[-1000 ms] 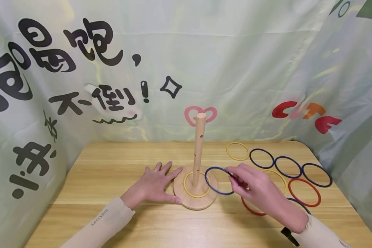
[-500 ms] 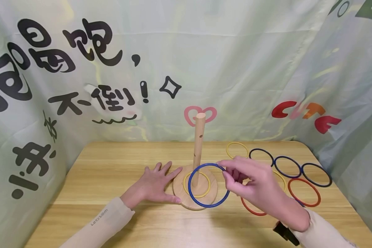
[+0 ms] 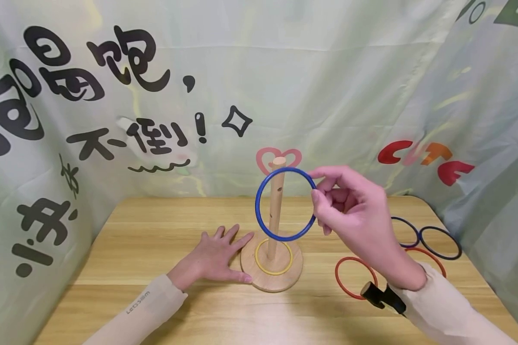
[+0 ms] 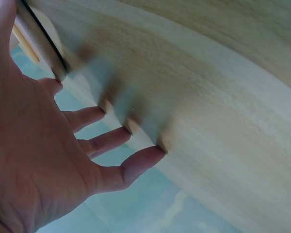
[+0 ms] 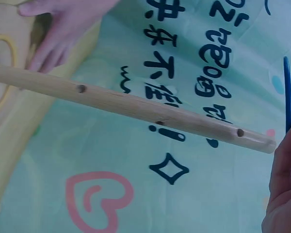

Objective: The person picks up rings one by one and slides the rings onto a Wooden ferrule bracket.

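My right hand [image 3: 354, 206] pinches the right edge of a blue ring [image 3: 259, 215] between thumb and fingers. The ring is raised and stands nearly upright, overlapping the wooden post [image 3: 276, 191] in the head view. In the right wrist view the blue ring [image 5: 288, 92] appears edge-on, beside the top end of the post [image 5: 150, 109]. A yellow ring [image 3: 256, 261] lies round the post's foot on the round wooden base [image 3: 280, 285]. My left hand [image 3: 216, 258] is spread flat, fingertips on the table and at the base's left edge. Its fingers [image 4: 143, 160] show straight in the left wrist view.
Right of the base lies a red ring [image 3: 336, 275] on the wooden table [image 3: 155, 215]. Further right are a dark ring [image 3: 440, 258], a blue ring [image 3: 407, 220] and another red ring [image 3: 440, 266], partly hidden by my right arm. A printed curtain [image 3: 336, 96] encloses the table.
My right hand has lifted the blue ring up from low beside the base, first leftward, then higher, tilting it upright in front of the post. The left hand has stayed put.
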